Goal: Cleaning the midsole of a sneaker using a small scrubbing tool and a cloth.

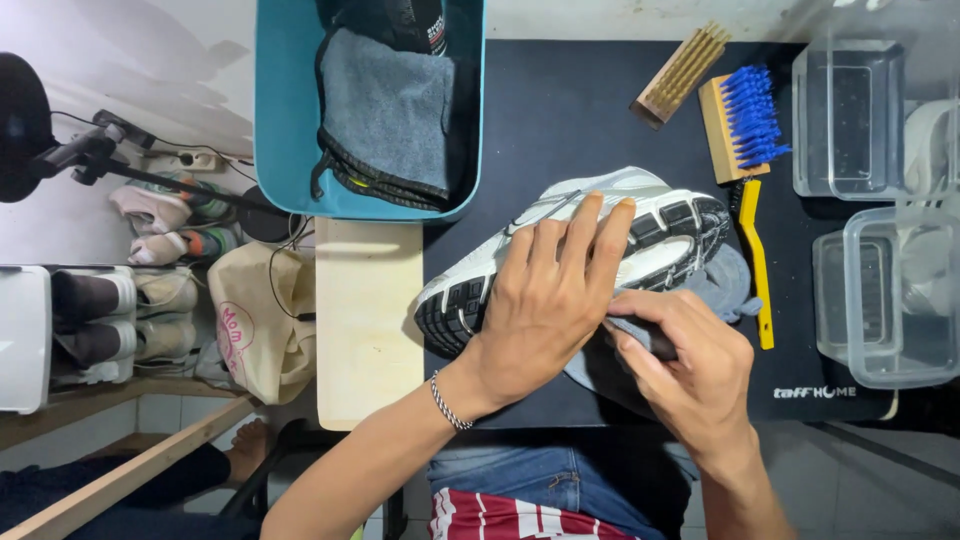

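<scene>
Beige cloth tote bag [262, 320] hangs left of the wooden board, pink round print on its front. Black desk mat [560, 110] carries a white printed logo [814, 392] at its lower right corner. No screens seen.

This looks like a small shoe-cleaning workshop set up at home. Around the black mat [600, 110] lie brushes [745, 120] and clear plastic tubs [850, 120]; left of it, below, pairs of shoes [150, 210] fill a floor rack.
</scene>
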